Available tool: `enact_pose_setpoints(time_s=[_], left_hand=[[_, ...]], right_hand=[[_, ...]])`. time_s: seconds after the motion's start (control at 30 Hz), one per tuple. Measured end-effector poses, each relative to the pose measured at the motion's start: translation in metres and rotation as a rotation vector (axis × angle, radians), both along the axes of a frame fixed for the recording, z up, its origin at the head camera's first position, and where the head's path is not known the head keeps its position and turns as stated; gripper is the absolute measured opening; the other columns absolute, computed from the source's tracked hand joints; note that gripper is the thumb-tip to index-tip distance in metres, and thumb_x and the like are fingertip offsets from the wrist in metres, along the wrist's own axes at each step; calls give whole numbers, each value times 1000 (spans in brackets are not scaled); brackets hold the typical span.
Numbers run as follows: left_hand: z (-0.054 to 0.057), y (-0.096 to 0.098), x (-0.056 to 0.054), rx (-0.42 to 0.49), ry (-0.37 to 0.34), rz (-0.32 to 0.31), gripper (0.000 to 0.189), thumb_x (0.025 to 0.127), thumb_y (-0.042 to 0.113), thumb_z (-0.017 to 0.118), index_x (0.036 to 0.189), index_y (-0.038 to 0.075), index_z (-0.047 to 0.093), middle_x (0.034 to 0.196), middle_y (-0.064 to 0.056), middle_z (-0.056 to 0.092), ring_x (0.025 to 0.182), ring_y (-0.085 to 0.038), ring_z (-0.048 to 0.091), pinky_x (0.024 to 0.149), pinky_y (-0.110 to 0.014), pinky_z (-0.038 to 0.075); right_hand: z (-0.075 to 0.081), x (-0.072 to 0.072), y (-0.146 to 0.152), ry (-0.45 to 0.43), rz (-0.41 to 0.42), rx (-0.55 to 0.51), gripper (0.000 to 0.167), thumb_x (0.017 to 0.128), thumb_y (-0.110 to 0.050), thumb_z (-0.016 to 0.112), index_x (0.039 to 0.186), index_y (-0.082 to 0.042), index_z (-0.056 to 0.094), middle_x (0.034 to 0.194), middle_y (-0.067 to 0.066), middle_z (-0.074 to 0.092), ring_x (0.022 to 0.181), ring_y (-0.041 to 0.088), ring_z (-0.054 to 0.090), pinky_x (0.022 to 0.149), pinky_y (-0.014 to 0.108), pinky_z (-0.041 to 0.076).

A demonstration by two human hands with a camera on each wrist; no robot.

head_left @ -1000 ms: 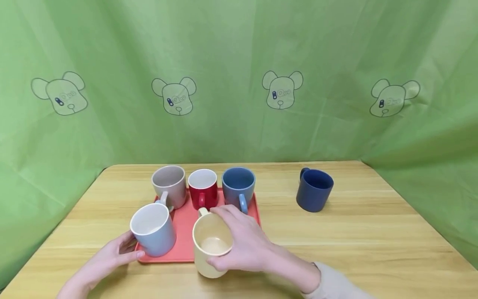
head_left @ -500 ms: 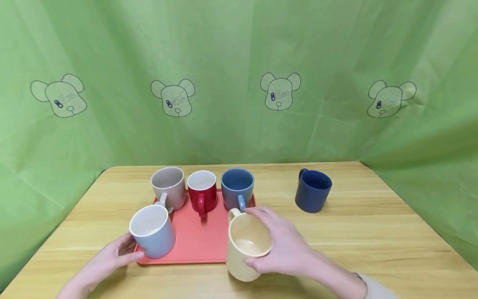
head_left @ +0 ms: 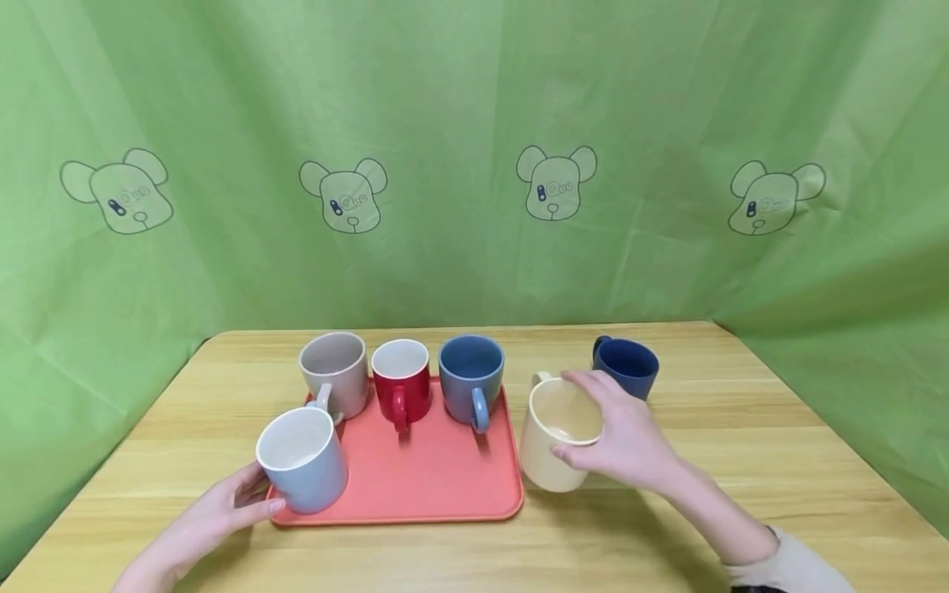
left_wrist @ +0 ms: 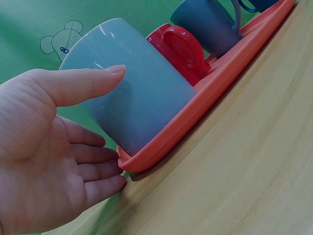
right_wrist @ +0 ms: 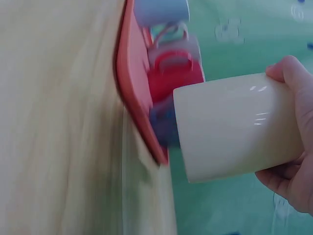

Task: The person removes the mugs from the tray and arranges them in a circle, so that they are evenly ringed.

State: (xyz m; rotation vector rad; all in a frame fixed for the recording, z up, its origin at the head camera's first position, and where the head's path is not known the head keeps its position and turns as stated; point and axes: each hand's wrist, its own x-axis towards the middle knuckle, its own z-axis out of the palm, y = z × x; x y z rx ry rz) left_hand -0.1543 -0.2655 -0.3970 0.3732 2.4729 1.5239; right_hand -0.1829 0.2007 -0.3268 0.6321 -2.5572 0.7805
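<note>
My right hand (head_left: 630, 441) grips a cream mug (right_wrist: 234, 127) near its rim, thumb on the near side and fingers on the far side. The mug is held above the wooden table, just right of the red tray (head_left: 445, 494). At the tray's front left corner stands a light blue mug (head_left: 307, 473) with a white inside. My left hand (left_wrist: 54, 142) lies beside it, thumb over the mug's side and the other fingers loosely extended at the tray's corner. Along the tray's back stand a grey mug (head_left: 337, 383), a red mug (head_left: 404, 395) and a blue mug (head_left: 470, 383).
A dark blue mug (head_left: 630, 366) stands on the table (head_left: 741, 461) at the back right, partly hidden by my right hand. A green curtain (head_left: 474, 263) with bear-head outlines hangs behind and at both sides of the table.
My right hand has carried the cream mug from over the tray's front edge to the right and then farther back, off the tray. My left hand has stayed at the light blue mug.
</note>
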Motion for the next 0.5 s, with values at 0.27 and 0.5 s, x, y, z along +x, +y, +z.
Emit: enact_pose_setpoints(time_s=[0.27,0.5], left_hand=[[-2,0,-1,11,4,-4,75,90,15,59,138,-19,12,142,-38,18,129,-48,26,92,-12,35],[-2,0,0,13,-18,13,77,90,17,60,139,-18,12,144,-36,18,130,-47,26,92,-11,36]], right_hand=[[-17,-26,21,-28,-63,39,78,64,-32,82,127,0,50,121,15,53,100,31,56,78,47,48],[-27,-38,28,-46,-81,47,77,66,-34,80,127,0,50,121,17,53,103,34,55,81,51,47]])
